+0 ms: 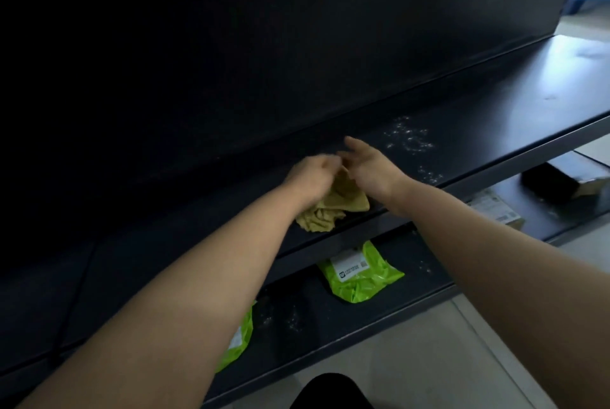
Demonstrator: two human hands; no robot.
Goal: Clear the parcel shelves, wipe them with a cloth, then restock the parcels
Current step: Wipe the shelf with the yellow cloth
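"Head view first: where's the cloth [333, 207]?"
"Bunched on the upper shelf [495, 118], near its front edge, about mid-frame."
"And the hands?"
"The left hand [312, 177] sits on it at 11 o'clock, fingers curled into the fabric. The right hand [369, 171], at 1 o'clock, meets its far edge with fingers stretched out and blurred."
"Around it?"
"White specks [409, 138] at 2 o'clock on the same shelf. On the lower shelf [330, 319], a green parcel [359, 276] at 6 o'clock, a second green parcel [239, 339] at 7, and a pale box [495, 213] at 3."
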